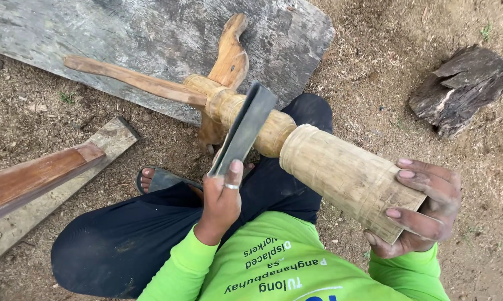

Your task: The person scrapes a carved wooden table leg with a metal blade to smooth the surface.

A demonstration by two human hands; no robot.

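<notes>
My right hand [424, 209] grips the thick, flared end of a long carved wooden piece [340, 173] that narrows to a thin handle [128, 79] at the upper left. My left hand [220, 200], with a ring on one finger, holds a flat dark metal blade [244, 127]. The blade's edge lies across a rounded, turned section in the middle of the piece. The piece rests over a curved wooden prop [227, 61] and above my knee in dark trousers [313, 111].
A wide weathered board [151, 33] lies on the dirt behind the piece. A reddish plank [34, 178] and a pale one lie at the left. A dark log chunk [458, 89] sits at the upper right. My sandalled foot [156, 179] shows below the prop.
</notes>
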